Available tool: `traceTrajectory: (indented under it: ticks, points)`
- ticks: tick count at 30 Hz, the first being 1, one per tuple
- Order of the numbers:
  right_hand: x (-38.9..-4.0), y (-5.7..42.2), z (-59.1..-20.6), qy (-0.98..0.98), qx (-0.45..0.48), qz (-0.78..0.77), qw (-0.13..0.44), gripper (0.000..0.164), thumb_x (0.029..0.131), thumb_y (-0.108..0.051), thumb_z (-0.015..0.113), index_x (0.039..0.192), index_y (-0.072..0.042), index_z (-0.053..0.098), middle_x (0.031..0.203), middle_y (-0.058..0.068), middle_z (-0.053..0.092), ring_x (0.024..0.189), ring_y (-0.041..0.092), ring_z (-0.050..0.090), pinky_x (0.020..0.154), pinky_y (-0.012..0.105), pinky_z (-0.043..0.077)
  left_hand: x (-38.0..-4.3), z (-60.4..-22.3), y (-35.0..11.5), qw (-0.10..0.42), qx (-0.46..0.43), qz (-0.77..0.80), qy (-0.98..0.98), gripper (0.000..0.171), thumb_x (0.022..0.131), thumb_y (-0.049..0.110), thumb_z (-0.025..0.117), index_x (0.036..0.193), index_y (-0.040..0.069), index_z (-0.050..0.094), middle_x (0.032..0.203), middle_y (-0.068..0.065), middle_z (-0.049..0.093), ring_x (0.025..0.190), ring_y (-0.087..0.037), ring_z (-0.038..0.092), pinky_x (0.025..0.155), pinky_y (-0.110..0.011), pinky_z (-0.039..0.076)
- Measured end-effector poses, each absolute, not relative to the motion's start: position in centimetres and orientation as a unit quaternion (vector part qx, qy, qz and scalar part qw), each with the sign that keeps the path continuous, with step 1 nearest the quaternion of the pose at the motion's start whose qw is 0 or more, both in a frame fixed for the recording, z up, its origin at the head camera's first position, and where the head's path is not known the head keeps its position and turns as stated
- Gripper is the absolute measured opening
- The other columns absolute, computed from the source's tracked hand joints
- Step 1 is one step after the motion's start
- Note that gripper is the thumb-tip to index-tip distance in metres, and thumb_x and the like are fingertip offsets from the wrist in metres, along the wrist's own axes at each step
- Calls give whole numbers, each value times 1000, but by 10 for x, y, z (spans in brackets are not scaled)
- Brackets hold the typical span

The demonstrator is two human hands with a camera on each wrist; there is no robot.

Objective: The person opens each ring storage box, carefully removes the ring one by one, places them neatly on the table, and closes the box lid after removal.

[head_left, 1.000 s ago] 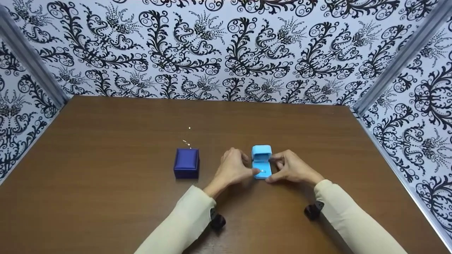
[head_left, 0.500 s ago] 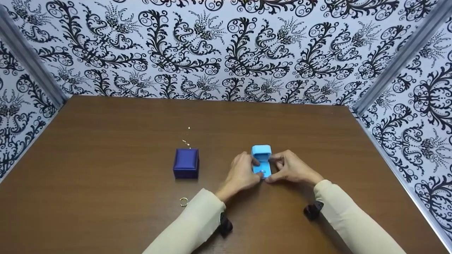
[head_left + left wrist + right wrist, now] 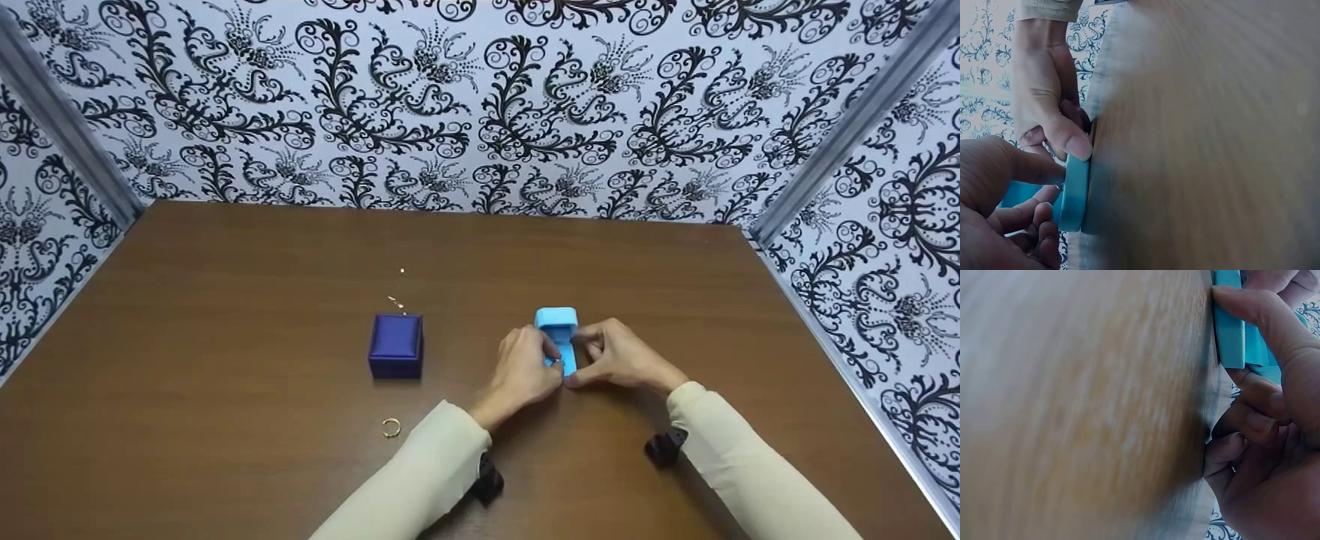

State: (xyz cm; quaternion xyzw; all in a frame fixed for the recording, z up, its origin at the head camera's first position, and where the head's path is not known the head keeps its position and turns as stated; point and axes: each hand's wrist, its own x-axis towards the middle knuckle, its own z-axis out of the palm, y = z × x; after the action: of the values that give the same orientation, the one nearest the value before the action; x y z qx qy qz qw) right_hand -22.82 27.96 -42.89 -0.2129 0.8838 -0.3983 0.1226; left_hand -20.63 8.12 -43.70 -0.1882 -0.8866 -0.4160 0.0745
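Observation:
A light blue ring box (image 3: pixel 556 318) stands on the table with its lid up. My right hand (image 3: pixel 621 355) grips the box from the right, thumb at the front corner and fingers by the hinge side. My left hand (image 3: pixel 527 366) reaches into the box from the left. Its thumb and forefinger pinch the small ring in the cushion. Only a glint of that ring (image 3: pixel 1060 186) shows between the fingertips in the left wrist view. The right wrist view has the right thumb pressed to the blue base (image 3: pixel 1231 340).
A closed dark blue jewellery box (image 3: pixel 396 346) stands left of the hands. Behind it lies a fine gold piece of jewellery (image 3: pixel 397 303), partly hidden. A gold hoop (image 3: pixel 391 427) lies near the left sleeve. Patterned walls (image 3: pixel 480 112) border the brown table (image 3: pixel 225 315).
My left hand has moved right and into the blue box, its thumb and forefinger closing on the ring. The gold hoop has come out from behind the left sleeve. The right hand stays put.

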Motion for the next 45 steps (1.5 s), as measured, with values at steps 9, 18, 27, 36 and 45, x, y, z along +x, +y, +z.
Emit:
traceTrajectory:
  ticks: [9,18,27,36,45]
  points:
    - [-229,280,-429,884,-210,-400,124,43,71,-16,93,109,-7,76,53,-6,38,46,1,28,47,21,22,-206,-438,81,77,-199,-416,-884,8,75,3,77,71,8,73,74,-2,67,71,-18,62,69,-32,51]
    - [-229,279,-430,874,-232,-410,119,33,70,-12,91,96,-5,73,54,-7,37,48,1,31,48,20,25,-197,-420,77,43,-215,-447,-867,5,80,7,72,77,9,75,72,0,62,73,-11,50,70,-28,43]
    - [-231,281,-431,883,-254,-381,102,29,72,-8,88,96,-6,73,59,-9,40,52,1,34,52,20,28,-173,-401,75,62,-275,-441,-852,7,81,4,70,75,8,72,69,2,56,67,-7,46,64,-22,40]
    - [-227,280,-430,882,-217,-399,124,43,70,-14,92,106,2,72,55,-9,36,51,2,29,49,21,24,-148,-417,77,-10,-297,-348,-889,21,72,0,75,59,14,65,57,11,56,59,-8,56,55,-22,45]
    - [-228,279,-430,886,-206,-393,131,42,70,-18,93,102,-2,72,54,-6,37,49,3,29,48,22,23,-145,-423,79,-44,-306,-337,-889,22,71,-1,74,58,14,65,54,13,54,54,-3,49,48,-19,39]
